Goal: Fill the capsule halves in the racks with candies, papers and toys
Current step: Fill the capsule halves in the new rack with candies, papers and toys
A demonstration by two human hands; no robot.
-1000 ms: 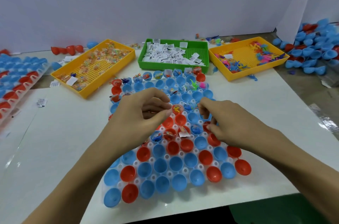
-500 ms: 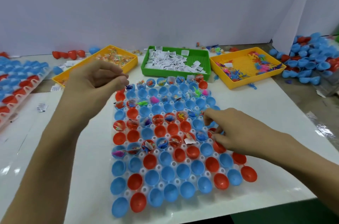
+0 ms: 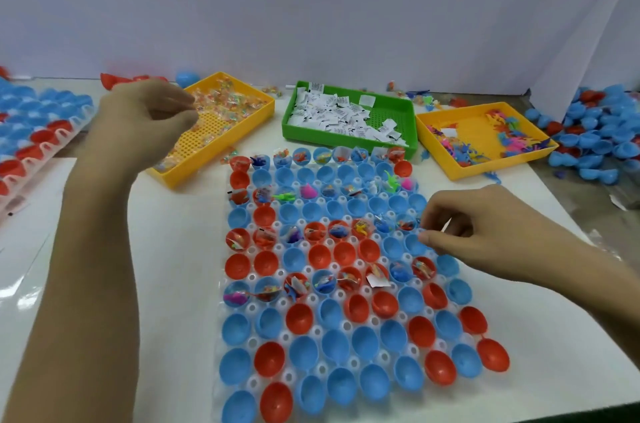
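**Rack half filled, hands apart**

The rack [image 3: 360, 284] lies on the white table [image 3: 166, 284], long axis running from the near edge toward the far trays, capsule halves opening upward. The left hand [image 3: 145, 121] hovers over the candy tray [image 3: 221, 124] at the far left, fingers curled; whether they hold anything is unclear. The right hand [image 3: 478, 232], fingers curled, pinches something small over the rack's right edge. Bare table lies left of the rack.
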